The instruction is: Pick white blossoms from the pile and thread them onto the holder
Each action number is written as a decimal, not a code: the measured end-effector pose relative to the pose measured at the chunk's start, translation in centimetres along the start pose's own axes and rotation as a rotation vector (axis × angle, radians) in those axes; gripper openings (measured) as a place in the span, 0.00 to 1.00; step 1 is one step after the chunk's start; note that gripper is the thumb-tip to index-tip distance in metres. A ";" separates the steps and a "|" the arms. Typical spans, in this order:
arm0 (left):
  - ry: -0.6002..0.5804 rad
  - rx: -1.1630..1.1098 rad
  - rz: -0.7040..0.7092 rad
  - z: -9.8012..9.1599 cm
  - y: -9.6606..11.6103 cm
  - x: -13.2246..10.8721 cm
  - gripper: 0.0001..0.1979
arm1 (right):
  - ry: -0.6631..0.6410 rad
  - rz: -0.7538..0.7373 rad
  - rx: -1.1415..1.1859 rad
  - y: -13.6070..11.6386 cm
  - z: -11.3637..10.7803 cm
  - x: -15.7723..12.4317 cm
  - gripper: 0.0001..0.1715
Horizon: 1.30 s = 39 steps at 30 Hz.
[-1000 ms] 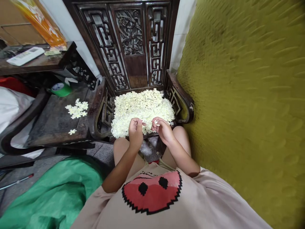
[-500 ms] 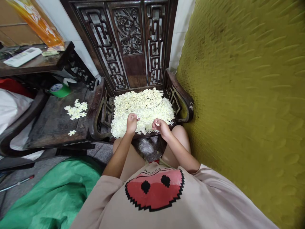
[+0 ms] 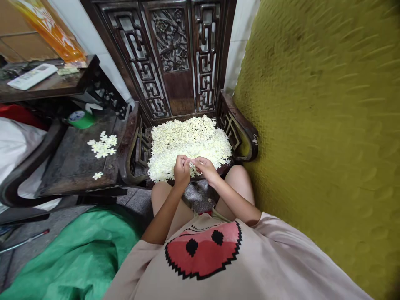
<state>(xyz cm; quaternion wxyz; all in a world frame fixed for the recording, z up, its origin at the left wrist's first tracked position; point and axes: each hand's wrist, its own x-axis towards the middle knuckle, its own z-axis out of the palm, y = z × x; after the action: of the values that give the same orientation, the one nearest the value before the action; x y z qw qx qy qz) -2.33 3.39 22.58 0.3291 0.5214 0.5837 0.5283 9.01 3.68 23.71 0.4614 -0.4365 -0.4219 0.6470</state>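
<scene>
My left hand [image 3: 181, 171] and my right hand [image 3: 206, 170] meet fingertip to fingertip over the front edge of a wide heap of small white flowers [image 3: 190, 132]. A single white flower [image 3: 191, 164] shows between them, pinched by the right fingers. The left fingers are closed too, but what they pinch is too small to make out. The heap covers the seat of a dark carved wooden chair [image 3: 179, 89].
Left of the chair, a second wooden seat [image 3: 71, 154] bears a few white flowers [image 3: 103, 146] and a green tape roll [image 3: 81, 119]. Green sheeting [image 3: 81, 250] lies low on the left. A yellow textured mat [image 3: 312, 125] stands close on the right.
My hands were apart over the heap, the right one with a white flower. They have come together at the fingertips. The view has shifted slightly.
</scene>
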 end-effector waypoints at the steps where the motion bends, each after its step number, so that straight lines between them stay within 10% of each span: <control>1: 0.017 0.028 0.016 -0.2 0.0 -0.1 0.05 | 0.004 -0.021 -0.033 0.0 0.0 -0.1 0.17; 25: -0.094 -0.287 -0.195 0.4 0.0 -0.5 0.14 | 0.352 -0.360 -0.415 0.0 -0.8 -0.8 0.09; 39: 0.024 -0.202 -0.043 -0.7 1.4 -0.3 0.13 | 0.027 -0.257 -0.309 -1.3 -1.8 0.0 0.14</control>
<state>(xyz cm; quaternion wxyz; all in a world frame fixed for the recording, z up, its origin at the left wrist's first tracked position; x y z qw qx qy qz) -2.50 2.76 24.02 0.3843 0.4663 0.5425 0.5836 11.05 4.19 24.42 0.4733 -0.4531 -0.5621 0.5047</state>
